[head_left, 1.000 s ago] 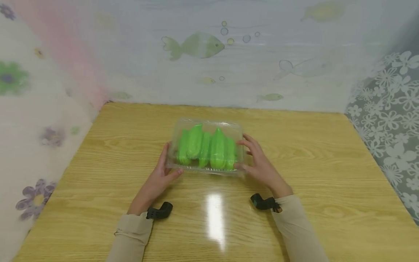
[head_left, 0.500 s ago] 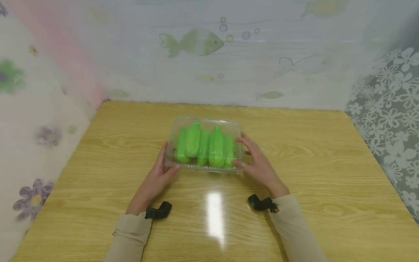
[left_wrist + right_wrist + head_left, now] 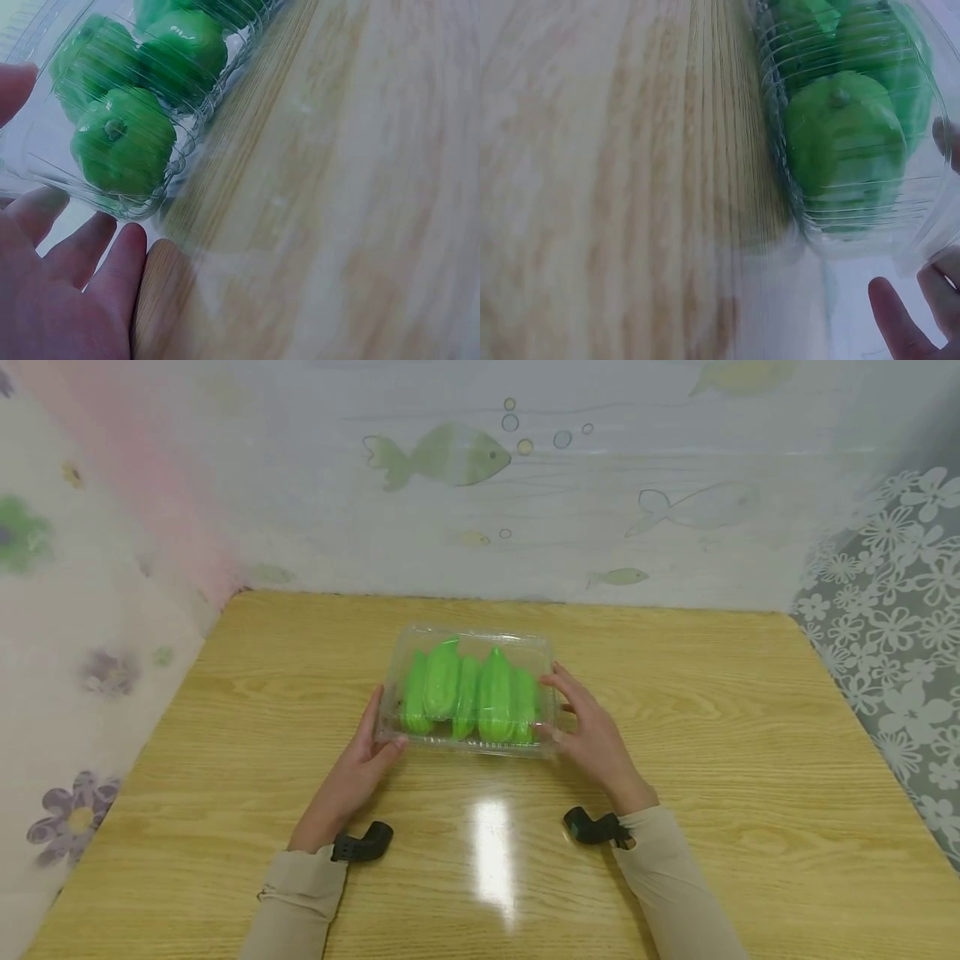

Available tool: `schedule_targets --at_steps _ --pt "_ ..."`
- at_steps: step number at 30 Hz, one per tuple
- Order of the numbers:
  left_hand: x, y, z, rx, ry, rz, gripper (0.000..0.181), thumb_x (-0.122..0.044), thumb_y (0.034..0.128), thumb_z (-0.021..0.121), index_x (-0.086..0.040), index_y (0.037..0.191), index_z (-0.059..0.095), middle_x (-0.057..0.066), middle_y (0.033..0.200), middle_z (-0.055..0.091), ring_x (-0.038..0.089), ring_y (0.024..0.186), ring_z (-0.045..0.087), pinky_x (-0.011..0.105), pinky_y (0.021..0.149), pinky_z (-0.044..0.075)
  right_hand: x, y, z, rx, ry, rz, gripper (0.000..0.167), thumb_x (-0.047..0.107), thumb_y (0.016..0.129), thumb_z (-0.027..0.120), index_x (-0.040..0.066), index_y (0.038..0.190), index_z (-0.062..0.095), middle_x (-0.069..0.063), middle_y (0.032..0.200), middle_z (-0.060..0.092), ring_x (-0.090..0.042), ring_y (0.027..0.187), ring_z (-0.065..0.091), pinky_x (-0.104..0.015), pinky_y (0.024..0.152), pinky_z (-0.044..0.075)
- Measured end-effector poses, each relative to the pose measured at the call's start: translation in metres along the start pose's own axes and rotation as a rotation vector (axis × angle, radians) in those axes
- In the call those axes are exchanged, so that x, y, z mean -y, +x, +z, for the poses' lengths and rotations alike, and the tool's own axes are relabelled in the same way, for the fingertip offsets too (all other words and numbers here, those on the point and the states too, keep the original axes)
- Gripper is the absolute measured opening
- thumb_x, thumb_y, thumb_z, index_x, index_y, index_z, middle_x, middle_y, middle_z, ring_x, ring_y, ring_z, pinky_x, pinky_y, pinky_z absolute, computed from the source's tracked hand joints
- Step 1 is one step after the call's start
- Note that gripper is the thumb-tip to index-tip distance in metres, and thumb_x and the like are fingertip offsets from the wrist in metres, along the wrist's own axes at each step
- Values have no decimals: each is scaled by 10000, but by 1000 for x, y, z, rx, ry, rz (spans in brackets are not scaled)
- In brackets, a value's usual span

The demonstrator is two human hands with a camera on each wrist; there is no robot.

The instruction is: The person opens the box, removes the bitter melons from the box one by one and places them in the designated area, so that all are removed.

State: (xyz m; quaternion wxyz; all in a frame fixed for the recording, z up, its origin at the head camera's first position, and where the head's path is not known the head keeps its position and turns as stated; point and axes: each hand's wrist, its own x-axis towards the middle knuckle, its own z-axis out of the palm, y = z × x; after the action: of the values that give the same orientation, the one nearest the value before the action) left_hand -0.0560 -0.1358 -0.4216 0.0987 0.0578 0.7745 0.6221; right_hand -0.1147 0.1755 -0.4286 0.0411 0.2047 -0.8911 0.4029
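A clear plastic clamshell box (image 3: 471, 748) lies on the wooden table with its lid down. Inside it are several bright green, ribbed, pointed fruits or vegetables (image 3: 497, 697); their kind cannot be told. At the box's left end my left hand (image 3: 356, 772) holds the near corner, thumb at the front and fingers along the side. My right hand (image 3: 596, 743) holds the opposite end, its fingers spread over the side and the thumb near the front corner. In the right wrist view one finger (image 3: 895, 319) stands off the box. The left fingers (image 3: 124, 262) reach its edge in the left wrist view.
The wood-grain table (image 3: 712, 735) runs back to a wall painted with fish (image 3: 461, 454). A flower-painted wall (image 3: 82, 652) borders the left side, and grey flower-patterned fabric (image 3: 900, 635) the right. Black wrist cameras (image 3: 363, 842) sit on both wrists.
The head view has shifted slightly. My right forearm has come a little to the left, and my left thumb has slid slightly left along the front edge. The box stays between both hands.
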Motion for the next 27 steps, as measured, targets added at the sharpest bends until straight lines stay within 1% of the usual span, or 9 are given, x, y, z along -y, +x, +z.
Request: schedule_targets --at_steps 3,8,11,15,21,23,27 --pt "2 0 0 -2 0 6 702 -270 932 470 -367 1409 -36 -30 1480 -64 185 1328 21 462 1034 121 0 1 1 -8 1 -5 580 189 761 714 250 1264 431 29 1457 212 -243 1186 415 -372 849 431" --pt "3 1 -1 -3 4 18 694 -271 936 459 -352 1414 -37 -42 1479 -64 148 1327 -27 446 1045 69 -1 1 2 -14 27 -21 563 198 770 706 232 1266 440 12 1454 223 -200 1272 300 -360 860 426" --pt "4 -1 0 -8 7 14 679 -277 938 454 -373 1409 -25 -54 1478 -57 143 1327 -32 442 1047 56 -1 0 1 -15 41 -17 558 224 776 701 225 1271 445 14 1452 231 -188 1274 296 -357 863 424" --pt "3 -4 1 -14 10 6 657 -284 939 449 -404 1402 -1 -78 1476 -51 146 1328 -29 435 1048 67 -1 -3 -1 -12 68 3 579 249 772 703 230 1288 441 42 1450 229 -178 1266 308 -358 867 419" --pt "0 -6 1 -18 16 34 639 -269 945 437 -389 1408 13 -82 1478 -38 145 1330 -24 433 1049 59 -2 -5 -2 -9 137 1 578 258 775 697 207 1294 448 55 1445 232 -161 1285 267 -380 878 410" --pt "0 -7 1 -25 11 41 633 -265 945 438 -387 1410 26 -74 1480 -29 153 1331 -19 441 1048 58 -2 -5 -2 -2 152 -2 575 271 777 693 216 1295 447 50 1446 230 -169 1285 268 -384 880 408" --pt "1 -9 4 -24 -21 44 626 -269 942 443 -380 1416 49 -65 1483 -28 142 1330 -20 436 1048 54 -2 -7 -6 13 147 38 589 318 768 696 257 1297 444 78 1443 231 -197 1221 376 -382 869 415"
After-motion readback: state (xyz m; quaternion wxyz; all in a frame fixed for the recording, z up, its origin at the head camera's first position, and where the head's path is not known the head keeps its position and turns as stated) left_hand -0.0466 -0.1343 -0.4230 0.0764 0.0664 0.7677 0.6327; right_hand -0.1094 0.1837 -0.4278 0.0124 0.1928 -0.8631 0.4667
